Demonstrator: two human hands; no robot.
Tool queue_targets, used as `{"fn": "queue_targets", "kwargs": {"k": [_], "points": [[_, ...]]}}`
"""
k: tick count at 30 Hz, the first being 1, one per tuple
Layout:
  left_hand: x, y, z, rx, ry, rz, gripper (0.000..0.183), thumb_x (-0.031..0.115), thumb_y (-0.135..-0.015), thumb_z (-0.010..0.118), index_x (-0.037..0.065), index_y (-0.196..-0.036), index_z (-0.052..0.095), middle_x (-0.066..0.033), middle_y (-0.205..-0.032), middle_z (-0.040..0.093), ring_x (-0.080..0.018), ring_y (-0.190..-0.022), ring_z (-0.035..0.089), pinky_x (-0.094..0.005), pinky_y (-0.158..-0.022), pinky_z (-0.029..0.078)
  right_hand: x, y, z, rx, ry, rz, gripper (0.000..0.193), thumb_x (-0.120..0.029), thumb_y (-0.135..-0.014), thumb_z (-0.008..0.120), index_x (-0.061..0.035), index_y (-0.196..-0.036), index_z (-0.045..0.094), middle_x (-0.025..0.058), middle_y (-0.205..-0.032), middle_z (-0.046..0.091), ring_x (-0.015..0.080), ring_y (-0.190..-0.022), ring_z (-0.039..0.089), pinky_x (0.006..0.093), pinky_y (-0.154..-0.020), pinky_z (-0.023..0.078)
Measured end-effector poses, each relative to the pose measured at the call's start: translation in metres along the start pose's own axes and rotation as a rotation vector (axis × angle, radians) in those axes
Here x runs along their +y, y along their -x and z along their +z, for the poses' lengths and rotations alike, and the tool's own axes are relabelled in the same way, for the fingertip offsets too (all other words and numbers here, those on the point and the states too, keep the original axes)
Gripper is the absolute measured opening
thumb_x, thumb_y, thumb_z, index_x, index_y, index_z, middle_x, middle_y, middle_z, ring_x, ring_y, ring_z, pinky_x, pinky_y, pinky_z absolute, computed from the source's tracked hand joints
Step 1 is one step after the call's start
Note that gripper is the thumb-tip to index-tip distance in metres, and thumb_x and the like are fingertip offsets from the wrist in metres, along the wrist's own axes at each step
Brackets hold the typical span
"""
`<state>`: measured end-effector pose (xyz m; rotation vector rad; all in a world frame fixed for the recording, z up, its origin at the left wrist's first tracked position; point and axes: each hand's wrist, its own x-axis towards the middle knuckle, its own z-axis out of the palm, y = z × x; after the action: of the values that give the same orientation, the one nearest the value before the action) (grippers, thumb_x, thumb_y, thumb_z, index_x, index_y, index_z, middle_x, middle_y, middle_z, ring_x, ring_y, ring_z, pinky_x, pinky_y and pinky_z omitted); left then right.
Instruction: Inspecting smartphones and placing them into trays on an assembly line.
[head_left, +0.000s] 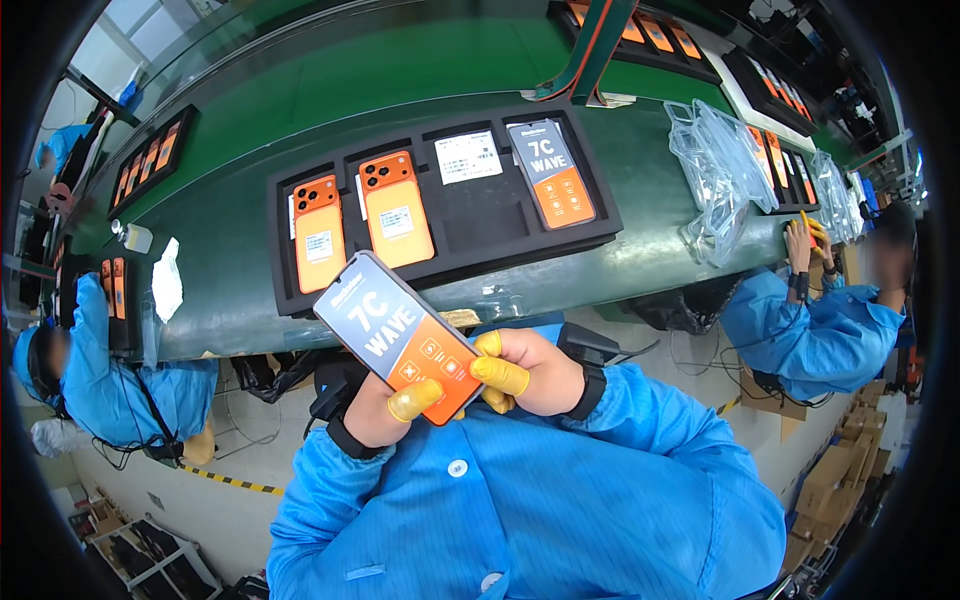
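Observation:
A smartphone (385,315), its front covered by a grey and orange printed film, is held tilted in front of my chest. My left hand (388,408) grips its lower left edge, with a yellow finger cot on the thumb. At the lower right edge, my right hand (520,372) closes on the same phone, its fingertips in yellow cots. Just beyond lies a black foam tray (485,222) with compartments. Two orange phones (396,230) sit camera side up in its left slots, a white label slip (467,158) lies near the middle, and a film-covered phone (550,178) fills the right slot.
Clear plastic trays (712,180) are heaped to the right on the green workbench (640,280). A crumpled white sheet (168,280) and a small bottle (132,236) lie left. More phone trays (150,165) stand around. Co-workers in blue (815,325) sit on both sides.

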<state>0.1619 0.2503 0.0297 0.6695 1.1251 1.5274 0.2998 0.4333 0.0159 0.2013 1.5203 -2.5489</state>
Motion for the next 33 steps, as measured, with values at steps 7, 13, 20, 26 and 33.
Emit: {"fn": "queue_targets", "kwargs": {"k": [7, 13, 20, 26, 33], "points": [[0.000, -0.009, 0.014, 0.223, -0.213, 0.138, 0.039, 0.027, -0.099, 0.057, -0.001, -0.126, 0.058, -0.0119, -0.117, 0.065, -0.0202, -0.105, 0.063, -0.0335, -0.093, 0.050, 0.014, 0.004, 0.000, -0.012, -0.065, -0.005, 0.021, -0.026, -0.101, 0.058, -0.0053, -0.100, 0.061, 0.0028, -0.081, 0.063, 0.0075, -0.064, 0.056, 0.0226, -0.058, 0.047], [-0.002, -0.011, 0.019, 0.271, -0.224, 0.150, 0.035, 0.025, -0.099, 0.059, -0.001, -0.122, 0.060, -0.0121, -0.118, 0.065, -0.0201, -0.105, 0.063, -0.0333, -0.092, 0.049, 0.011, -0.003, 0.012, 0.104, -0.051, -0.086, 0.016, -0.021, -0.100, 0.059, -0.0063, -0.106, 0.062, 0.0042, -0.092, 0.067, 0.0076, -0.071, 0.058, 0.0243, -0.063, 0.049], [0.000, -0.003, 0.019, 0.241, -0.162, 0.188, 0.034, 0.025, -0.102, 0.055, -0.003, -0.121, 0.061, -0.0119, -0.120, 0.064, -0.0208, -0.106, 0.062, -0.0324, -0.093, 0.048, 0.018, -0.003, 0.011, 0.191, -0.101, -0.199, 0.015, -0.019, -0.101, 0.057, -0.0052, -0.105, 0.062, 0.0055, -0.087, 0.066, 0.0102, -0.069, 0.060, 0.0247, -0.062, 0.049], [-0.014, 0.005, -0.018, 0.404, 0.107, 0.316, 0.058, 0.046, -0.099, 0.053, 0.000, -0.134, 0.048, -0.0126, -0.127, 0.061, -0.0257, -0.114, 0.061, -0.0382, -0.096, 0.048, 0.011, 0.001, -0.009, 0.144, -0.276, -0.154, 0.011, -0.016, -0.097, 0.058, -0.0048, -0.096, 0.061, 0.0085, -0.081, 0.066, 0.0141, -0.064, 0.061, 0.0279, -0.055, 0.049], [0.010, 0.015, -0.028, 0.290, -0.115, 0.258, 0.061, 0.052, -0.098, 0.052, -0.005, -0.121, 0.056, -0.0163, -0.100, 0.070, -0.0226, -0.080, 0.070, -0.0309, -0.069, 0.057, 0.001, -0.001, -0.023, 0.025, -0.349, -0.168, 0.013, -0.016, -0.097, 0.054, -0.0051, -0.096, 0.061, 0.0070, -0.084, 0.063, 0.0153, -0.063, 0.060, 0.0283, -0.054, 0.047]]}}
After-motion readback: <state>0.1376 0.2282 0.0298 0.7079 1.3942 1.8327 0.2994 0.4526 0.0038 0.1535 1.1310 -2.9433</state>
